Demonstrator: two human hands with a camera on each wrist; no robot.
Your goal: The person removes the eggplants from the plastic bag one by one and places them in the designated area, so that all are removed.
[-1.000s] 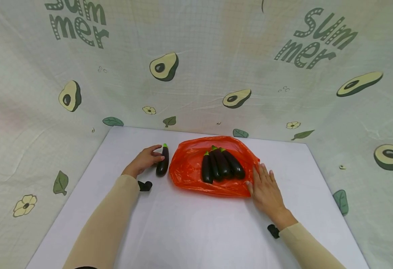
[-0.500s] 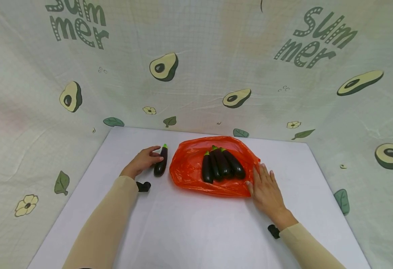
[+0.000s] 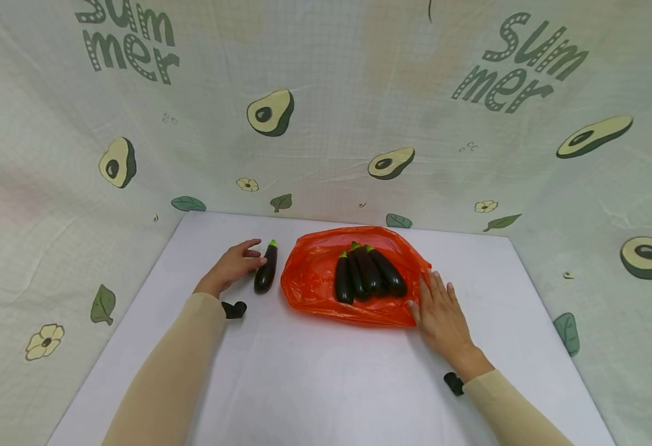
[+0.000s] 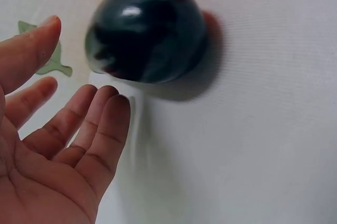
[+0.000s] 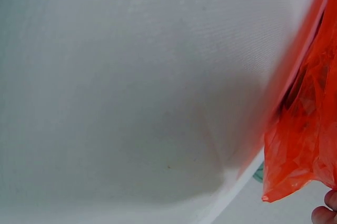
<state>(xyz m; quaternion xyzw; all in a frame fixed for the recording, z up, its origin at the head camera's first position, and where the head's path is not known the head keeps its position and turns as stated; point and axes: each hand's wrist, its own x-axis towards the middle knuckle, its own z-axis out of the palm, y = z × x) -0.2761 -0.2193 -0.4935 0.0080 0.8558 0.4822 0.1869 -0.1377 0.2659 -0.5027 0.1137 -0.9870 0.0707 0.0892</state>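
A dark, glossy eggplant (image 3: 266,272) with a green stem end lies on the table left of a red plastic bag (image 3: 309,272). My left hand (image 3: 231,265) is just left of this eggplant, thumb and fingers spread apart. In the left wrist view the eggplant's rounded end (image 4: 147,34) shows a gap from the relaxed fingers (image 4: 110,134). Several more eggplants (image 3: 366,272) lie side by side on the bag. My right hand (image 3: 443,316) rests with straight fingers on the bag's right edge. Only its fingertips (image 5: 324,214) show in the right wrist view, beside the crinkled bag (image 5: 300,145).
The white table (image 3: 315,384) ends at a cloth backdrop (image 3: 326,124) printed with avocados, leaves and lettering. A dark wrist mount (image 3: 234,310) sits at the left wrist, another mount (image 3: 453,384) at the right wrist.
My left hand has drawn slightly left and its fingers have come away from the single eggplant. That eggplant has shifted a little left, away from the bag. The right hand stays put.
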